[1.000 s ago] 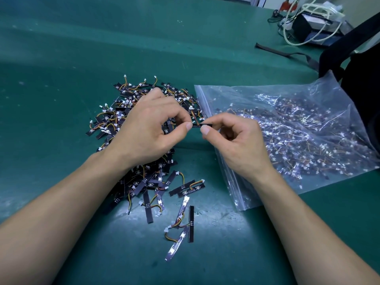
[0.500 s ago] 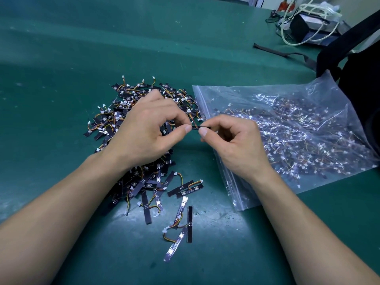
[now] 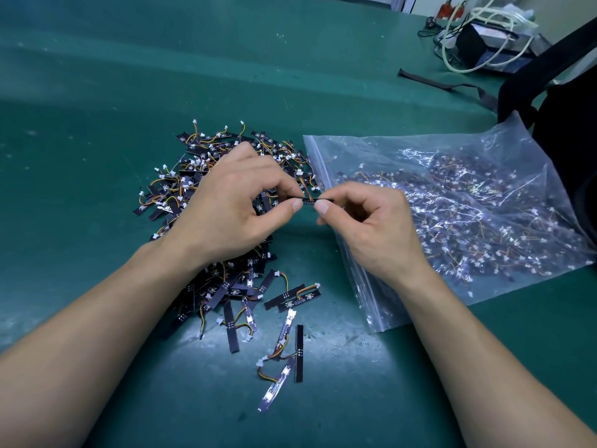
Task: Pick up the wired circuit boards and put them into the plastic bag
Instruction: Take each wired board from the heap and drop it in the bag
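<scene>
A heap of small black wired circuit boards [image 3: 200, 176] with orange-yellow wires and white plugs lies on the green mat, partly hidden under my left hand. My left hand [image 3: 232, 205] and my right hand [image 3: 365, 227] pinch the two ends of one narrow black circuit board [image 3: 310, 201] between thumb and forefinger, just above the mat. A clear zip plastic bag [image 3: 468, 202] holding many boards lies flat to the right, its open edge beside my right hand. Several loose boards [image 3: 284, 347] lie nearer to me.
A black bag with a strap [image 3: 568, 124] sits at the right edge behind the plastic bag. A dark box with white cables [image 3: 478, 43] stands at the far right. The green mat [image 3: 161, 59] stretches far to the back and left.
Both hands stay pinched on the same board; they have barely shifted, with the board held slightly lower and nearer the bag's edge.
</scene>
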The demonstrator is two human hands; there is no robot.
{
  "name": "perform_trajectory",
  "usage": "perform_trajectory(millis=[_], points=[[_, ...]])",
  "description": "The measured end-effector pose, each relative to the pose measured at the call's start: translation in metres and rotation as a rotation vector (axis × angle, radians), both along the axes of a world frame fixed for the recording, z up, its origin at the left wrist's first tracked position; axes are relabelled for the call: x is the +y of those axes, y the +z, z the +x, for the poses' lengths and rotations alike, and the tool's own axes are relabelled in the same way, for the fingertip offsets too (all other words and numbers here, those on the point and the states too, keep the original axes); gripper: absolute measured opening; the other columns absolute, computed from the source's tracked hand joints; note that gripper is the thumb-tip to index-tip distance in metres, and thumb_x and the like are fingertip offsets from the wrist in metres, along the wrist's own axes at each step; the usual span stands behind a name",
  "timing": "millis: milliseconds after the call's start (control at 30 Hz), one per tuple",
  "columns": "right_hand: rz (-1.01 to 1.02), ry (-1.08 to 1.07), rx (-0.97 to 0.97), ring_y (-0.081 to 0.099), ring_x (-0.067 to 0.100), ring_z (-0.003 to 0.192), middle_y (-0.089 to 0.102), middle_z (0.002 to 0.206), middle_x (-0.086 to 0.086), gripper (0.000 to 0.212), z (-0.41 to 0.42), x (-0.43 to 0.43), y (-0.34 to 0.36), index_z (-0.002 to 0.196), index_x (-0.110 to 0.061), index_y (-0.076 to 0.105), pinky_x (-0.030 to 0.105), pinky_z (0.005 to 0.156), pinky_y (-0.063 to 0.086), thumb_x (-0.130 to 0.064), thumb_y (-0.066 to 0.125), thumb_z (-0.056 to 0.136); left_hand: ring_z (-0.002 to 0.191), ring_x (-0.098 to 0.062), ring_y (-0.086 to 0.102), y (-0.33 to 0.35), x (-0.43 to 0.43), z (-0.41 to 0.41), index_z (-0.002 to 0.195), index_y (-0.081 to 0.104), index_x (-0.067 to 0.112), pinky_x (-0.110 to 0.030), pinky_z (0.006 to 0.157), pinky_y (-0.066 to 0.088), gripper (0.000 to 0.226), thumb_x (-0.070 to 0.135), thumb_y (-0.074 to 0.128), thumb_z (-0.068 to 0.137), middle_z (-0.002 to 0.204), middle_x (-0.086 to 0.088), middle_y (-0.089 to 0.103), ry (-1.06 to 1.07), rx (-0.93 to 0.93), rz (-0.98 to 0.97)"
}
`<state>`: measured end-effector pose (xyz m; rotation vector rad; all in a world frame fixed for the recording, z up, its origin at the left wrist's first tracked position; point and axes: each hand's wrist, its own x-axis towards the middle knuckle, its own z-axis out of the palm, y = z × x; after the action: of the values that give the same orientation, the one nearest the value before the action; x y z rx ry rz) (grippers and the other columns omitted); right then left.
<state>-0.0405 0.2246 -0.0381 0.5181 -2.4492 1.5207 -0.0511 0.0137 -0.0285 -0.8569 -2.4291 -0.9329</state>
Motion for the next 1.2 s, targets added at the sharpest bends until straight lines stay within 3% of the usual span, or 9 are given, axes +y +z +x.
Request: perform_trajectory(millis=[167, 333, 500, 767, 867, 1033, 1200], points=[[-0.027, -0.013, -0.021, 0.043, 0.006, 0.05, 0.063, 0.066, -0.018, 0.004, -0.0002, -0.0009, -0.0018, 0.087, -0.028, 0.075, 0.016, 0.054, 0.034, -0.026, 0.073, 0.085, 0.081, -0.025, 0.048, -0.0009, -0.0006, -0.0007, 0.086, 0.074, 0.013, -0.031, 0.075, 0.038, 0.009, 0.019, 0.071, 0.09, 0.082, 0.0, 0.069, 0.006, 0.01, -0.008], [-0.007, -0.011, 0.002, 0.044, 0.005, 0.05, 0.069, 0.069, -0.007, 0.006, 0.0002, -0.0009, -0.0014, 0.082, -0.024, 0.075, 0.016, 0.053, 0.036, -0.022, 0.071, 0.087, 0.082, -0.021, 0.047, -0.0005, -0.0007, -0.0001, 0.088, 0.075, 0.014, -0.027, 0.077, 0.036, 0.008, 0.021, 0.072, 0.089, 0.082, 0.002, 0.069, 0.006, -0.002, -0.003], [-0.003, -0.016, 0.031, 0.044, 0.003, 0.049, 0.069, 0.068, -0.007, 0.007, -0.0001, -0.0002, -0.0005, 0.083, -0.021, 0.076, 0.014, 0.053, 0.035, -0.019, 0.071, 0.087, 0.082, -0.02, 0.046, 0.0009, -0.0005, 0.0005, 0.089, 0.075, 0.014, -0.026, 0.078, 0.036, 0.008, 0.022, 0.072, 0.088, 0.083, 0.003, 0.069, 0.002, -0.004, 0.002], [-0.018, -0.021, 0.013, 0.043, 0.005, 0.049, 0.068, 0.072, -0.014, 0.014, 0.0006, -0.0002, -0.0018, 0.092, -0.038, 0.073, 0.014, 0.053, 0.034, -0.027, 0.072, 0.085, 0.08, -0.024, 0.047, -0.0003, -0.0002, -0.0003, 0.085, 0.074, 0.011, -0.03, 0.075, 0.037, 0.01, 0.018, 0.07, 0.09, 0.083, 0.001, 0.07, 0.014, 0.018, -0.012], [-0.006, -0.017, 0.009, 0.043, 0.004, 0.049, 0.064, 0.067, -0.018, 0.006, 0.0002, -0.0008, -0.0023, 0.088, -0.032, 0.074, 0.014, 0.052, 0.033, -0.026, 0.073, 0.086, 0.08, -0.024, 0.048, -0.0006, -0.0006, -0.0006, 0.085, 0.074, 0.011, -0.032, 0.075, 0.038, 0.01, 0.018, 0.07, 0.09, 0.083, 0.0, 0.07, 0.009, 0.019, -0.011], [0.02, -0.008, 0.026, 0.044, 0.003, 0.049, 0.068, 0.068, -0.008, 0.006, -0.0001, -0.0007, -0.0017, 0.084, -0.019, 0.076, 0.014, 0.053, 0.034, -0.02, 0.072, 0.089, 0.081, -0.023, 0.048, 0.0005, -0.0013, 0.0, 0.09, 0.075, 0.012, -0.031, 0.076, 0.039, 0.009, 0.02, 0.072, 0.088, 0.083, 0.001, 0.069, -0.006, 0.012, -0.007], [0.03, -0.007, 0.032, 0.045, 0.004, 0.05, 0.068, 0.067, -0.01, 0.006, -0.0003, -0.0009, -0.0027, 0.085, -0.02, 0.077, 0.014, 0.054, 0.035, -0.022, 0.072, 0.088, 0.082, -0.024, 0.048, 0.0006, -0.0021, 0.0002, 0.089, 0.076, 0.013, -0.034, 0.076, 0.041, 0.009, 0.02, 0.072, 0.088, 0.083, 0.002, 0.069, -0.008, 0.003, -0.014]])
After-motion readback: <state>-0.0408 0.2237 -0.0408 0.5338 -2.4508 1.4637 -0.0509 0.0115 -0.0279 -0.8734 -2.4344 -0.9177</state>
